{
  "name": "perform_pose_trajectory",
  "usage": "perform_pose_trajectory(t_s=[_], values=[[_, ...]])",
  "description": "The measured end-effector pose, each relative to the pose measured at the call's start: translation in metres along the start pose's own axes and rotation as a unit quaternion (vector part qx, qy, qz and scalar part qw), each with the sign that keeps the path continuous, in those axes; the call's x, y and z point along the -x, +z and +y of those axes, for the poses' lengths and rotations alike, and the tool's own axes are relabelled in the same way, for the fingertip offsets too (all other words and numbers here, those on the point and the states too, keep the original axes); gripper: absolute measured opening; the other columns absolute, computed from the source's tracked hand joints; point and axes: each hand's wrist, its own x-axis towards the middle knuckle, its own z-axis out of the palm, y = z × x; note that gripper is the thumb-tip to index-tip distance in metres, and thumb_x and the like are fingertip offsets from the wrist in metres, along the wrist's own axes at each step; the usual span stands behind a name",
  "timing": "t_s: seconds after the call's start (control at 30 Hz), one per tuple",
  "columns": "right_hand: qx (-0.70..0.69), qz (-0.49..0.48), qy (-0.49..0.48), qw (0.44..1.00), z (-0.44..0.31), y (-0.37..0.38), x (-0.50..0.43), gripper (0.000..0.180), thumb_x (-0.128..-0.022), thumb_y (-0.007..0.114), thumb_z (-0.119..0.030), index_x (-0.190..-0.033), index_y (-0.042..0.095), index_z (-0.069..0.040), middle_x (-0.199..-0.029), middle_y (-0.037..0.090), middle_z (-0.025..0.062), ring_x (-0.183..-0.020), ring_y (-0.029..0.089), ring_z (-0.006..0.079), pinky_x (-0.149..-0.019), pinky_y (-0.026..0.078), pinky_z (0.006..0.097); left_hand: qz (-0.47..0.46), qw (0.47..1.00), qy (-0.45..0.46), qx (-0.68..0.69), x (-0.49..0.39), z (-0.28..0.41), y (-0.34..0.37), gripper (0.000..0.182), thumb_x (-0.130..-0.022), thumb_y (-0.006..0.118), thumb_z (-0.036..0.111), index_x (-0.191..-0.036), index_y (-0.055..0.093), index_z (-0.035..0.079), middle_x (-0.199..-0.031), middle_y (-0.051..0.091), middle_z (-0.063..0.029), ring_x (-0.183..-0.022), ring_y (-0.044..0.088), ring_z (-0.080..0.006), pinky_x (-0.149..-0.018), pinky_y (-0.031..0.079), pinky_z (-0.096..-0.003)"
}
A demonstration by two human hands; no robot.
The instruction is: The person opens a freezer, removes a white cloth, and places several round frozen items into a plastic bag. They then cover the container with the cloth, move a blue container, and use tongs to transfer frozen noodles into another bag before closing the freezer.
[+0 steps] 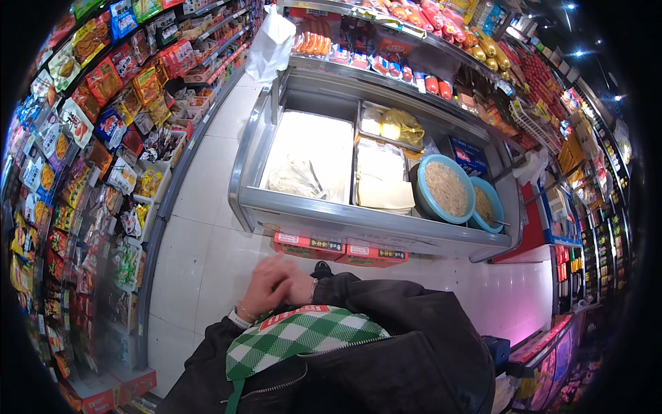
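Both hands meet in front of my body, above a green-and-white checked apron [310, 336]. My left hand [262, 285], with a white band at the wrist, lies against my right hand [297, 290], which has a thin bracelet. The fingers overlap and are partly blurred, so their exact pose is unclear. No item shows between them. Beyond the hands stands a refrigerated display case [331, 209]. In it are a white tray [320, 145] with a plastic bag, stacked pale sheets of food [385, 194], and two blue basins [423, 194] of shredded or grain-like food.
Red cartons [310, 245] lie on the tiled floor [189, 248] at the case's foot. Shelves of packaged snacks [108, 129] line the left side. Packaged sausages [313, 44] fill the shelf above the case. A white plastic bag [270, 46] hangs at its left corner.
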Motion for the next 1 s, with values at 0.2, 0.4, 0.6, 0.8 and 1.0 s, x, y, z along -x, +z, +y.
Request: perform_pose_trajectory(t_s=[0.2, 0.4, 0.6, 0.8, 1.0], values=[[0.051, -0.022, -0.005, 0.998, -0.007, -0.021, -0.019, 0.041, -0.077, 0.060, -0.013, -0.116, 0.057, 0.000, -0.120, 0.056, 0.0162, -0.116, 0.051, 0.0326, -0.098, 0.041, 0.0410, -0.042, 0.945, -0.303, -0.120, 0.003, -0.030, 0.002, 0.034, -0.096, 0.039, 0.019, -0.109, 0.065, 0.000, -0.103, 0.066, -0.0202, -0.100, 0.062, -0.0328, -0.094, 0.043, -0.0403], [0.234, -0.031, -0.020, 0.972, -0.038, -0.052, -0.014, 0.082, -0.076, 0.070, -0.027, -0.146, 0.033, -0.006, -0.153, 0.029, 0.0113, -0.143, 0.023, 0.0263, -0.115, 0.018, 0.0464, 0.113, 0.606, -0.379, 0.691, 0.001, -0.031, -0.006, 0.061, -0.104, 0.020, 0.042, -0.138, 0.038, -0.005, -0.137, 0.049, -0.0161, -0.129, 0.045, -0.0259, -0.108, 0.034, -0.0372], [0.240, -0.082, 0.000, 0.967, -0.046, -0.052, -0.015, 0.083, -0.075, 0.070, -0.028, -0.145, 0.032, -0.006, -0.151, 0.031, 0.0106, -0.141, 0.025, 0.0240, -0.115, 0.016, 0.0473, 0.125, 0.485, -0.324, 0.802, -0.009, -0.001, -0.004, 0.063, -0.104, 0.015, 0.042, -0.142, 0.028, -0.005, -0.144, 0.038, -0.0189, -0.134, 0.038, -0.0290, -0.113, 0.030, -0.0401], [0.233, -0.090, -0.025, 0.968, -0.037, -0.049, -0.014, 0.082, -0.077, 0.068, -0.028, -0.146, 0.031, -0.007, -0.152, 0.030, 0.0110, -0.143, 0.023, 0.0255, -0.116, 0.014, 0.0478, 0.132, 0.500, -0.315, 0.796, -0.001, -0.006, 0.004, 0.061, -0.104, 0.020, 0.043, -0.143, 0.032, -0.002, -0.146, 0.039, -0.0135, -0.135, 0.037, -0.0247, -0.114, 0.026, -0.0404], [0.191, -0.133, -0.076, 0.970, -0.013, -0.060, -0.017, 0.077, -0.079, 0.067, -0.027, -0.145, 0.032, -0.005, -0.150, 0.033, 0.0136, -0.143, 0.024, 0.0287, -0.114, 0.017, 0.0507, 0.219, 0.605, -0.352, 0.680, 0.004, -0.012, 0.014, 0.045, -0.102, 0.041, 0.032, -0.129, 0.051, -0.002, -0.128, 0.057, -0.0114, -0.118, 0.053, -0.0197, -0.103, 0.040, -0.0353]])
